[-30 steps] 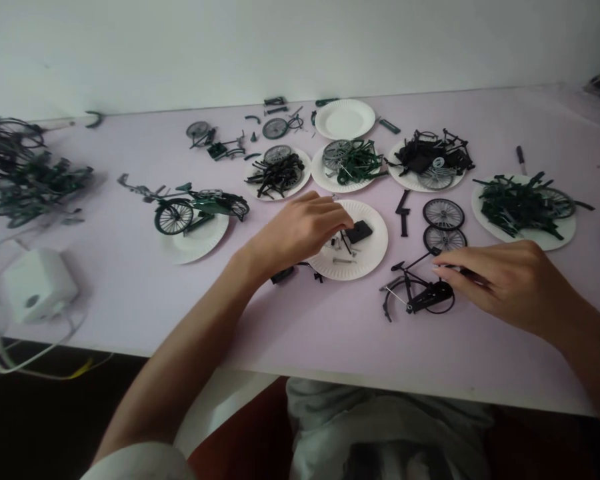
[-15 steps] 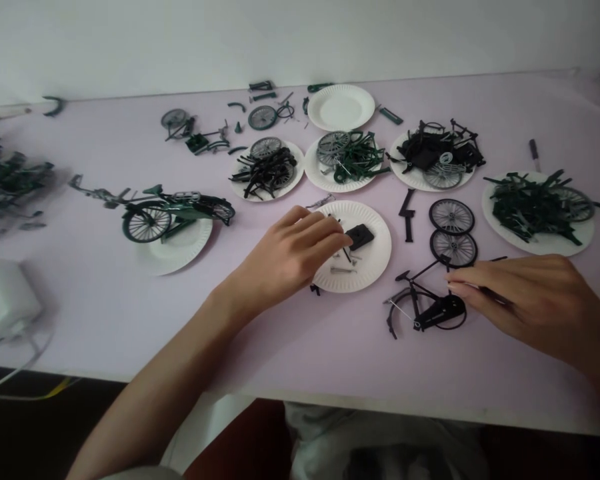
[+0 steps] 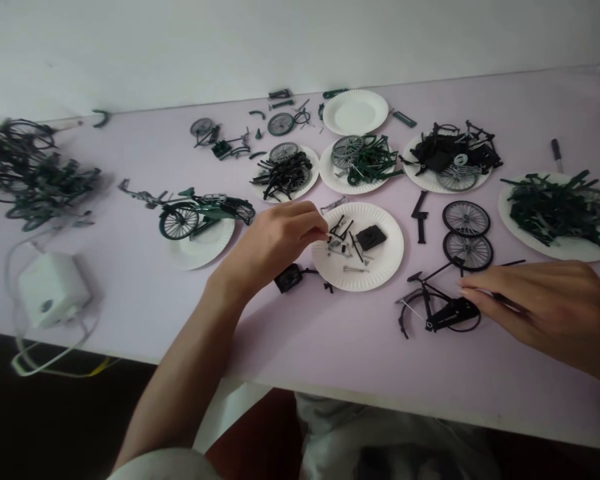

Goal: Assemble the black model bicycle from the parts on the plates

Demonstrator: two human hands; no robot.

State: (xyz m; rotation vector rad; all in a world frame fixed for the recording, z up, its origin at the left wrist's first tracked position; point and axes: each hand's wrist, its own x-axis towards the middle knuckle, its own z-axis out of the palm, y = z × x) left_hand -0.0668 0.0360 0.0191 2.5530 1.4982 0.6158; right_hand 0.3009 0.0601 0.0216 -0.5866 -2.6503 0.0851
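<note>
A black model bicycle frame point(image 3: 445, 310) lies near the front of the table. My right hand point(image 3: 550, 307) is closed on its front end, with thumb and index finger pinched together. My left hand point(image 3: 285, 237) is over the left rim of a white paper plate point(image 3: 390, 267), its fingertips pinched; whether something tiny is between them I cannot make out. On this plate lie a flat black part point(image 3: 371, 237), thin black rods and small silver pieces. Two spoked wheels point(image 3: 466, 219) lie just behind the frame. A black boxy part point(image 3: 289, 279) shows beside my left wrist.
Further back, paper plates hold piles of bicycle parts point(image 3: 365, 160). A green model bicycle point(image 3: 200, 210) rests over a plate at left. Beyond it are a heap of model bicycles point(image 3: 40, 173) and a white box with a cable point(image 3: 53, 290). A screwdriver point(image 3: 557, 155) lies back right.
My left hand has drawn back leftward from the middle of the plate to its left rim, uncovering the small parts. My right hand stays at the frame. The view has swung left.
</note>
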